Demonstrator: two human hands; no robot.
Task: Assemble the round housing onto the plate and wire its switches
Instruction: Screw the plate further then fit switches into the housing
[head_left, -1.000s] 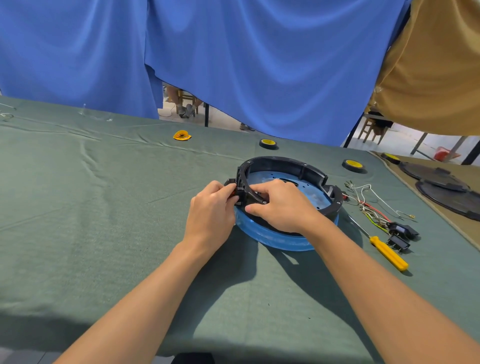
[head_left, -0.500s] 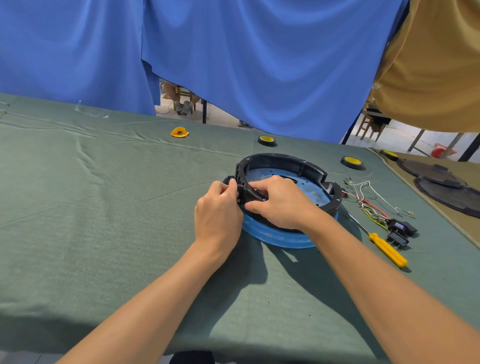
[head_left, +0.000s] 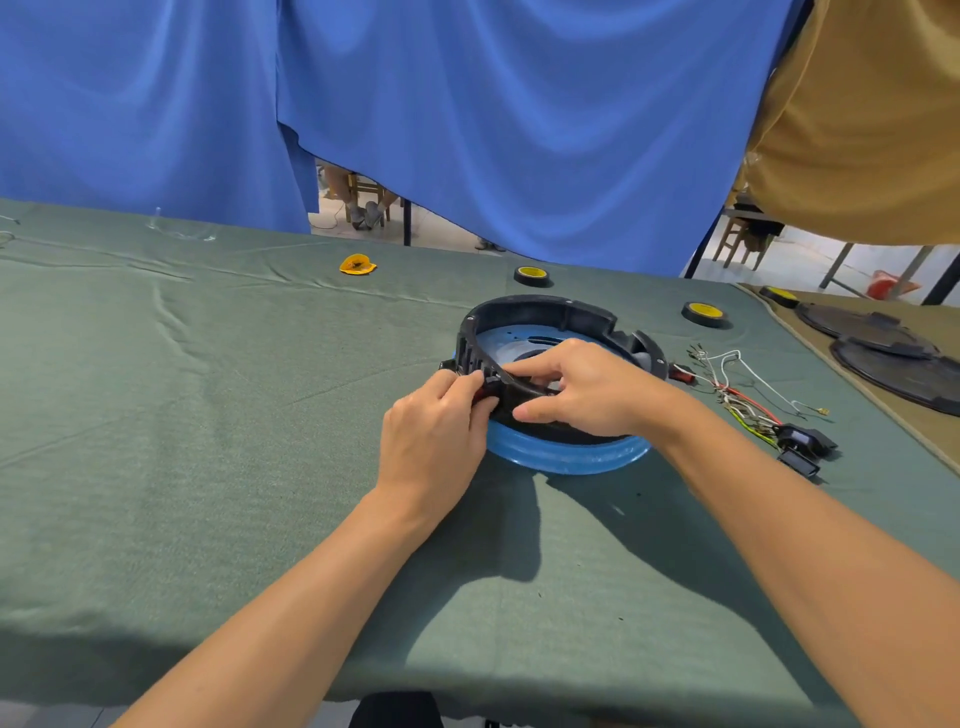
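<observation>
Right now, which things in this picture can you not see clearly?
- Switch at the housing wall: head view, covered by left hand and right hand fingers.
- Near rim of the plate: partly behind the right hand.
- Wire ends: too small to read.
- Dark discs: cut by the right edge.

text: none legible | labels: none | numbers: none | signs: none
</observation>
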